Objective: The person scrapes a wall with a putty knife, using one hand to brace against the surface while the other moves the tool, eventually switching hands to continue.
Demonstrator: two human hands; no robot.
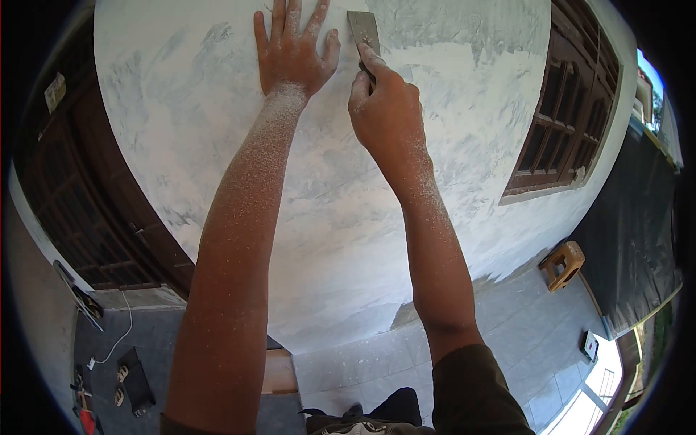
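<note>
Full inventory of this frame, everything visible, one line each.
wall: 1, white-grey patchy plaster, centre
scraper: 1, grey metal blade, top centre, flat on wall
window: 1, dark brown wood, right
door: 1, dark brown wood, left
stool: 1, light wood, tiled floor at right
floor tiles: many, grey, bottom
cable: 1, white, lower left
left hand: 1, dusted white, spread flat on wall
right hand: 1, dusted, grip closed on scraper
</note>
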